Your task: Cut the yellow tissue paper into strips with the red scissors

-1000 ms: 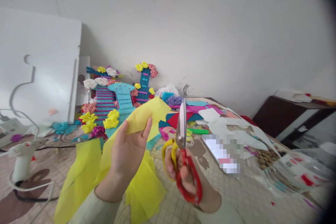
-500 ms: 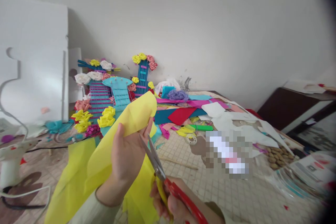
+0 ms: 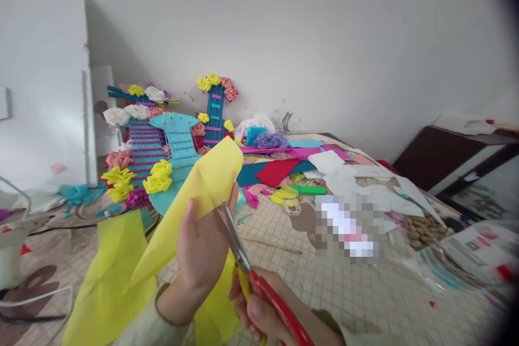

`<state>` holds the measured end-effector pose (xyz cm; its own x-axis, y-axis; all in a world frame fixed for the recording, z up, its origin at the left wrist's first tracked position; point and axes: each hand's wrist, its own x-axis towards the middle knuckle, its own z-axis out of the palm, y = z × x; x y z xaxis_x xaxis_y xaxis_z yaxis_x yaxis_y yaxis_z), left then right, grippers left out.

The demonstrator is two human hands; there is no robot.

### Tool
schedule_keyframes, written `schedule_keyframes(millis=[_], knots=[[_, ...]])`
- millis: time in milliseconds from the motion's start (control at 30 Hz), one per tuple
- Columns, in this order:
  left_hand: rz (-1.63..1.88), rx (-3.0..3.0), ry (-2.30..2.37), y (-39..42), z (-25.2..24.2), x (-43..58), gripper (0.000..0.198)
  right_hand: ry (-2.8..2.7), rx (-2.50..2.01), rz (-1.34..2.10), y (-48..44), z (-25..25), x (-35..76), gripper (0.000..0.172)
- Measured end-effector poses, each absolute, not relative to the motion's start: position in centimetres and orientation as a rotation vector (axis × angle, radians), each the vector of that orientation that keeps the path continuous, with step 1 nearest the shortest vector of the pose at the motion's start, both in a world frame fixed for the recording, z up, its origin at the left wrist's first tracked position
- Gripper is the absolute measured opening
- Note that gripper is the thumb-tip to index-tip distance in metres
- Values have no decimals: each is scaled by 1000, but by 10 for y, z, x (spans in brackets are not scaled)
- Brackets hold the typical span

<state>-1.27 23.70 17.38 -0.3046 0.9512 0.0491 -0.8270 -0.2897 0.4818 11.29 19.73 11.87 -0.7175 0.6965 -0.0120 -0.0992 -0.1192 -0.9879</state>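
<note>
My left hand (image 3: 200, 254) is raised with its fingers closed on a folded sheet of yellow tissue paper (image 3: 190, 200), which hangs down to the left and below my wrist. My right hand (image 3: 263, 316) grips red-and-yellow-handled scissors (image 3: 259, 281). Their metal blades point up and left and meet the paper's edge beside my left fingers.
Paper-flower models of blue and pink ladders (image 3: 178, 140) stand at the back left. Coloured paper sheets (image 3: 279, 170), white scraps (image 3: 357, 184), a green marker (image 3: 310, 190) and a tape ring (image 3: 292, 207) lie beyond my hands. Nuts (image 3: 421, 227) and a plastic bag (image 3: 458, 265) sit at the right. A glue gun (image 3: 12, 248) stands at the left edge.
The scissors swung from upright, apart from the paper, down and left until their blades met the yellow sheet. My left hand kept its hold on the paper.
</note>
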Motion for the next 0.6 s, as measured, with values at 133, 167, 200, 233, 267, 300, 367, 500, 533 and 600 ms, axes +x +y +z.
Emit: schedule_keyframes(millis=[133, 167, 200, 233, 267, 300, 367, 500, 533, 600], knots=[[1812, 359, 436, 236, 171, -9, 33, -1671, -686, 1790, 197, 125, 109, 53], [1800, 340, 442, 235, 170, -8, 33, -1659, -721, 1781, 197, 127, 109, 57], [1794, 324, 446, 235, 170, -7, 33, -1644, -756, 1782, 197, 129, 108, 61], [1790, 314, 448, 234, 170, -5, 33, -1630, -788, 1793, 197, 131, 108, 63], [1786, 312, 450, 233, 170, -4, 33, -1621, -805, 1805, 196, 133, 108, 64], [1779, 312, 455, 232, 170, -3, 33, -1629, -804, 1809, 196, 136, 109, 63], [1779, 313, 472, 229, 171, -1, 33, -1673, -775, 1793, 196, 138, 110, 59], [1762, 266, 539, 226, 174, 1, 34, -1707, -696, 1787, 195, 138, 113, 56], [1751, 261, 548, 225, 174, 1, 33, -1696, -677, 1787, 195, 137, 114, 55], [1739, 270, 547, 226, 174, 1, 33, -1678, -663, 1789, 194, 137, 114, 52]])
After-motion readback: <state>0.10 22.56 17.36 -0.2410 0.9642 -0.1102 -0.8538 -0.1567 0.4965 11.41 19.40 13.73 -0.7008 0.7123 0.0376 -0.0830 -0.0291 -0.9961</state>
